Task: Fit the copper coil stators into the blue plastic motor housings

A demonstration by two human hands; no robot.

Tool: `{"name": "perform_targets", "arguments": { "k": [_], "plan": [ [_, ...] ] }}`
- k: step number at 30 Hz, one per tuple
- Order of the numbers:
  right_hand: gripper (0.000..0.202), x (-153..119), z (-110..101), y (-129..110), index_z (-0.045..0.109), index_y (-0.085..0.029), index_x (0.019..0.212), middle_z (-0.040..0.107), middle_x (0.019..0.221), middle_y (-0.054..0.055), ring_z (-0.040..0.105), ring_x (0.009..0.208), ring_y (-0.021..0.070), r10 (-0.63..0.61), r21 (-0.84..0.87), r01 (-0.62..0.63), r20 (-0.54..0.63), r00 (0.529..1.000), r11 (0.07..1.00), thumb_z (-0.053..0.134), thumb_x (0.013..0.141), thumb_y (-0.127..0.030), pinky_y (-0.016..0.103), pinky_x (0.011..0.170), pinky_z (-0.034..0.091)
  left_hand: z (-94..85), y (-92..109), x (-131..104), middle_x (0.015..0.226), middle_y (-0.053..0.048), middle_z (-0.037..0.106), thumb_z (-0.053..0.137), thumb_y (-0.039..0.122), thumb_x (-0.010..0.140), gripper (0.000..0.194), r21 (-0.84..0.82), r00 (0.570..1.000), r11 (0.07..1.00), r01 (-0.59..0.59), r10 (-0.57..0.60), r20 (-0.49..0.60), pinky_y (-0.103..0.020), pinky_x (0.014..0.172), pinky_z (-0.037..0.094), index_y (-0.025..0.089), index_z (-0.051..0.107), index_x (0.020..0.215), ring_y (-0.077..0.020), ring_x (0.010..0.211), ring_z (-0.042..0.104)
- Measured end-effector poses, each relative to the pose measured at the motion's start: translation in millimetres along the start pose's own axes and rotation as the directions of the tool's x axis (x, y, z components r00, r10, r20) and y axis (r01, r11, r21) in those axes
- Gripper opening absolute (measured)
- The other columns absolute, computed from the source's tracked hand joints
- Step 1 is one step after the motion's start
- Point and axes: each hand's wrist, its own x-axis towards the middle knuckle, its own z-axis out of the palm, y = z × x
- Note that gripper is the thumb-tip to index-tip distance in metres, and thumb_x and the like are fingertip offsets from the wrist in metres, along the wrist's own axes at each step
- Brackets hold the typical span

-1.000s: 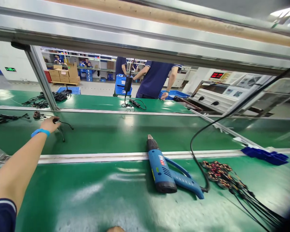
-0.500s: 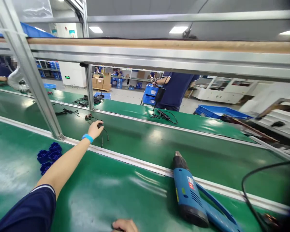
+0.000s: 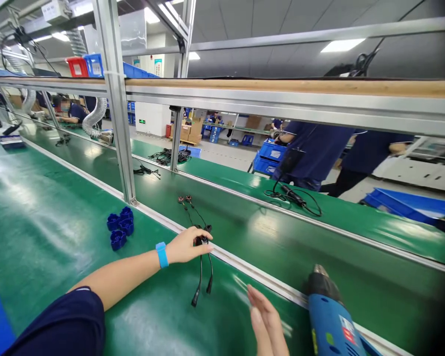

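My left hand (image 3: 187, 245), a blue band at its wrist, grips a pair of thin black cables (image 3: 210, 264) at the white rail along the belt's near edge. Two black plugs (image 3: 195, 297) dangle from them over the green bench top. At their far ends, small copper-coloured round pieces (image 3: 184, 199) lie on the belt. My right hand (image 3: 267, 321) is held over the bench with its fingers stretched out and nothing in it. To its right lies a blue heat gun (image 3: 332, 316), nozzle across the rail; its lower part is cut off by the frame.
Several dark blue flower-shaped plastic parts (image 3: 120, 226) sit on the bench left of my forearm. A metal upright (image 3: 119, 123) rises from the rail. More black cables (image 3: 146, 170) lie farther along the belt. Beyond it stand people in dark shirts (image 3: 315, 148) and a blue bin (image 3: 400, 207).
My left hand has brought the cables from over the belt nearer to me, onto the rail. My right hand has risen into view with its fingers extended. The view has turned left.
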Motion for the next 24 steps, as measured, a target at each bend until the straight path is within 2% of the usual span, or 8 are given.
{"name": "perform_targets", "arguments": {
  "k": [1,3,6,10,15,18,21,24],
  "plan": [
    [0.067,8.4,5.7,-4.9,0.055,-0.024,0.134,0.052,0.146,0.012,0.044,0.139,0.0335,0.123,0.066,-0.125,0.032,0.992,0.99,0.063,0.089,-0.072,0.046,0.117,0.034,1.8,4.8,-5.2,0.101,-0.006,0.063,0.069,0.053,0.088,0.043,-0.007,1.0,1.0,-0.014,0.014,0.027,-0.029,0.078,0.049,0.025,0.07,0.12,-0.0184,0.085,0.06],
    [0.087,24.5,18.2,-9.7,0.048,-0.025,0.142,0.051,0.146,0.013,0.048,0.136,0.0349,0.343,0.2,-0.366,0.14,0.929,0.909,0.068,0.079,-0.081,0.049,0.113,0.039,5.9,12.9,-13.6,0.101,-0.007,0.063,0.069,0.056,0.087,0.046,-0.014,0.996,0.999,-0.04,0.041,0.074,-0.03,0.078,0.048,0.025,0.07,0.121,-0.0194,0.085,0.06],
    [0.1,40.3,36.2,-6.9,0.038,-0.029,0.15,0.054,0.143,0.012,0.057,0.126,0.0339,0.49,0.348,-0.571,0.299,0.819,0.743,0.073,0.072,-0.083,0.05,0.103,0.049,11.8,20.2,-21.3,0.103,-0.008,0.066,0.069,0.056,0.087,0.046,-0.023,0.983,0.996,-0.084,0.086,0.159,-0.032,0.082,0.049,0.026,0.07,0.122,-0.0219,0.091,0.062],
    [0.087,40.4,51.5,-1.2,0.043,-0.03,0.147,0.061,0.136,0.008,0.063,0.118,0.0314,0.477,0.423,-0.601,0.369,0.798,0.678,0.075,0.079,-0.074,0.045,0.093,0.056,16.9,23.2,-28.2,0.104,-0.007,0.069,0.07,0.059,0.087,0.047,-0.039,0.947,0.991,-0.126,0.132,0.292,-0.034,0.09,0.051,0.028,0.068,0.123,-0.0256,0.101,0.064],
    [0.079,33.0,51.9,-2.4,0.057,-0.024,0.135,0.063,0.132,0.008,0.062,0.118,0.0306,0.477,0.405,-0.582,0.337,0.812,0.705,0.092,0.069,-0.051,0.037,0.086,0.06,20.7,29.1,-31.4,0.124,-0.013,0.063,0.072,0.065,0.082,0.087,0.02,0.926,0.984,-0.177,0.16,0.343,-0.036,0.084,0.057,0.024,0.038,0.151,-0.0253,0.096,0.068],
    [0.081,30.7,49.6,-1.0,0.059,-0.025,0.131,0.065,0.128,0.006,0.064,0.116,0.027,0.474,0.381,-0.537,0.253,0.843,0.752,0.097,0.061,-0.038,0.029,0.081,0.06,10.7,24.9,-18.3,0.124,-0.008,0.064,0.069,0.055,0.09,0.064,0.073,0.942,0.977,-0.199,0.17,0.288,-0.027,0.081,0.057,0.024,0.049,0.143,-0.0163,0.085,0.069],
    [0.082,27.6,50.5,-1.4,0.061,-0.024,0.128,0.069,0.119,0.005,0.066,0.111,0.0242,0.478,0.388,-0.517,0.201,0.855,0.763,0.099,0.055,-0.03,0.024,0.077,0.06,-16.6,-0.3,10.1,0.128,-0.008,0.061,0.059,0.037,0.099,0.036,0.2,0.988,0.975,-0.097,0.07,0.135,-0.031,0.099,0.052,0.023,0.057,0.132,-0.0187,0.104,0.066],
    [0.079,25.4,53.1,-5.0,0.062,-0.023,0.124,0.07,0.108,0.004,0.068,0.106,0.0242,0.481,0.425,-0.506,0.173,0.859,0.751,0.098,0.053,-0.029,0.025,0.073,0.06,-46.0,-43.1,49.1,0.144,-0.016,0.047,0.06,0.029,0.097,0.049,0.356,0.996,0.93,0.091,-0.087,-0.027,-0.049,0.111,0.043,0.018,0.046,0.143,-0.0286,0.124,0.055]
  ]
}}
